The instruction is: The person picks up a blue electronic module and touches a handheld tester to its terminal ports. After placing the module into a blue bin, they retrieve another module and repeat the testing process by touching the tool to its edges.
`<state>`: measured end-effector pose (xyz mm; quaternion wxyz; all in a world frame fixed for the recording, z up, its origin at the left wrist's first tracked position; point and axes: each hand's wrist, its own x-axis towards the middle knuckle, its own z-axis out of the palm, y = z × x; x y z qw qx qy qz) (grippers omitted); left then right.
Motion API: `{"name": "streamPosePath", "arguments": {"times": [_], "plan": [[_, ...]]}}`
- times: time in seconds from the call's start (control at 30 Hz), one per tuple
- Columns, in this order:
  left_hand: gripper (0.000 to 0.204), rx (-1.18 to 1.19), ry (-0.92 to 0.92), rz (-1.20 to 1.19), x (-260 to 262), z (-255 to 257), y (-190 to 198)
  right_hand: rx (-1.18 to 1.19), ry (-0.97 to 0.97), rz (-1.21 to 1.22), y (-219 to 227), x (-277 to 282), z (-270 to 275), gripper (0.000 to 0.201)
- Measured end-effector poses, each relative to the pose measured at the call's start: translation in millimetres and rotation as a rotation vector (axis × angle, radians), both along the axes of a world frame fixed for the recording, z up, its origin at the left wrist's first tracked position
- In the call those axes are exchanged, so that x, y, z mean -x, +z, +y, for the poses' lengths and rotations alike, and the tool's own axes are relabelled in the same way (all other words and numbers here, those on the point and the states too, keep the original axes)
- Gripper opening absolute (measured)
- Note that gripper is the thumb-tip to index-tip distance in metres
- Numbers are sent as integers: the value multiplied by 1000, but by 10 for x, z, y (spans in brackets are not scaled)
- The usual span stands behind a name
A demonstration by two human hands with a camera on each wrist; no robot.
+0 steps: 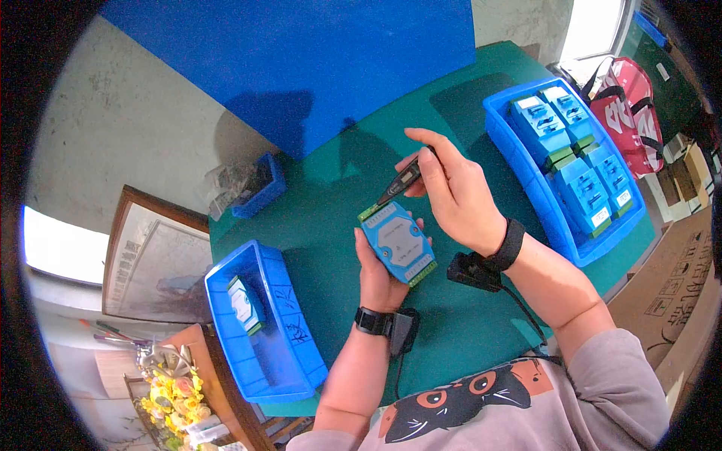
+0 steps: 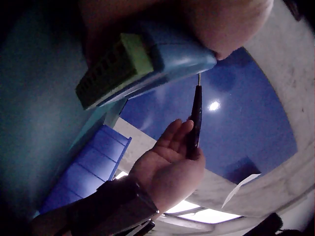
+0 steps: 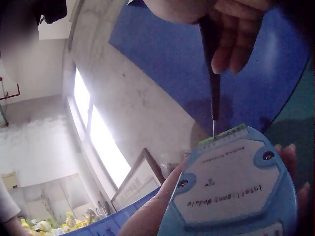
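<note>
My left hand [image 1: 382,284] holds a blue intelligent module [image 1: 398,242] from below, label side up, with green terminal blocks along two opposite ends. In my right hand [image 1: 462,197] is a dark screwdriver [image 1: 398,183], pinched by its handle and pointing down at the module's far end. The right wrist view shows the thin tip of the screwdriver [image 3: 212,83] right at the green terminal block [image 3: 230,132]. From the left wrist view, the module's near green block [image 2: 115,71] faces the camera, and the screwdriver [image 2: 196,115] stands nearly upright beyond it.
On the left of the green table [image 1: 338,331], a blue bin [image 1: 297,323] contains one similar module [image 1: 243,304]. At the right, another blue bin [image 1: 519,169] carries several blue modules [image 1: 583,192]. A small blue box [image 1: 259,197] with plastic bags sits at the back left, near a blue panel [image 1: 301,60].
</note>
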<state>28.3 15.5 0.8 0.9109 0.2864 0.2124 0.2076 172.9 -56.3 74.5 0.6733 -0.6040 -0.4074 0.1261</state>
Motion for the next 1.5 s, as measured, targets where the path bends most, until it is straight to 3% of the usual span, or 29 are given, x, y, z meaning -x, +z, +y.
{"name": "streamPosePath", "arguments": {"times": [0.4,1.5], "plan": [[72,-6,-1,12,-7,-1,16,11,-85,-45,-21,5,16,31],[72,19,-5,-4,3,-1,-20,40,-36,-46,6,8,-1,32]]}}
